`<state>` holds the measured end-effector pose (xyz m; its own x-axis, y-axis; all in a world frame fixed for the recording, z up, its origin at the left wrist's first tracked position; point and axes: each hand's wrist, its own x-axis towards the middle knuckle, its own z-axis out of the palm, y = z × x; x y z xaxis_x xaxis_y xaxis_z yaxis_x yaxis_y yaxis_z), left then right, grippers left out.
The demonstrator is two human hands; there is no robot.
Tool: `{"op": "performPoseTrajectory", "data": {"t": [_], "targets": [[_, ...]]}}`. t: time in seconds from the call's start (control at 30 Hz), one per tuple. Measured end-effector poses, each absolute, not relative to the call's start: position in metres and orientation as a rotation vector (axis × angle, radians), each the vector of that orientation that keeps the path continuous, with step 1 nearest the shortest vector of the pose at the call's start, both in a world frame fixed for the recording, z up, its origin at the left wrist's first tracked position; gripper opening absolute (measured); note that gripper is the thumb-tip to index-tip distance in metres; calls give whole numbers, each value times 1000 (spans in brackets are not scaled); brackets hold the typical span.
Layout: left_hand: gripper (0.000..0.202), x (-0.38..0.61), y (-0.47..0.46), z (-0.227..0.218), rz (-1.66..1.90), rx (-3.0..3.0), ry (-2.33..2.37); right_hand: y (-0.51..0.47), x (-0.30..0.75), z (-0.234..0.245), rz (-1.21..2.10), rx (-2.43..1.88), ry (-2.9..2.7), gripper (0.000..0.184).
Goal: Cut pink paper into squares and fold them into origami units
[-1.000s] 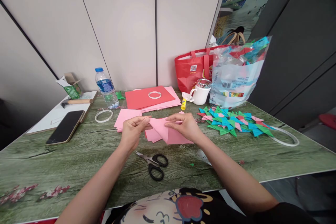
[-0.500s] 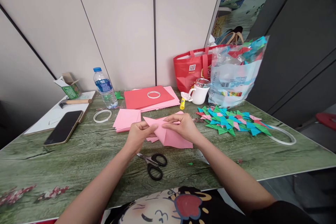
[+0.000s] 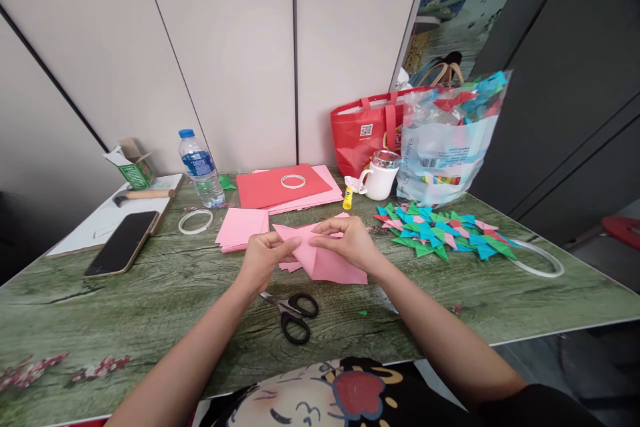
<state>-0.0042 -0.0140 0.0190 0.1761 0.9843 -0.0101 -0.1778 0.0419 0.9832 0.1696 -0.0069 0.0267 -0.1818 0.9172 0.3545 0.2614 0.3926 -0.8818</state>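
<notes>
Both of my hands hold one pink paper sheet [image 3: 325,260] just above the green table [image 3: 150,293], the sheet partly folded into a slanted point. My left hand [image 3: 263,257] pinches its left edge with thumb and fingers closed. My right hand [image 3: 350,240] presses fingers closed on the top fold. More pink sheets lie under it, and a small pink stack [image 3: 243,225] sits just to the left. Black scissors [image 3: 295,313] lie on the table right below my hands.
Red and pink paper with a tape ring [image 3: 293,181] lies at the back. A water bottle [image 3: 201,170], phone [image 3: 123,242], hammer [image 3: 143,195], second tape ring [image 3: 195,221], white mug [image 3: 381,177], glue stick [image 3: 348,198], red bag [image 3: 365,130], plastic bag [image 3: 450,140] and folded coloured triangles [image 3: 445,230] surround them.
My left hand has shifted right and closer to my right hand, bringing the fold in the pink sheet tighter. In the last half second almost nothing moved.
</notes>
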Motion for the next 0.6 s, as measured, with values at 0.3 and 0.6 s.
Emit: {"op": "performPoseTrajectory", "data": {"t": [0.3, 0.6], "targets": [[23, -5, -14, 19, 1121, 1133, 967, -7, 171, 28, 857, -1064, -1678, 20], [22, -4, -13, 19, 1129, 1134, 959, -6, 170, 27, 856, -1043, -1684, 17]]}}
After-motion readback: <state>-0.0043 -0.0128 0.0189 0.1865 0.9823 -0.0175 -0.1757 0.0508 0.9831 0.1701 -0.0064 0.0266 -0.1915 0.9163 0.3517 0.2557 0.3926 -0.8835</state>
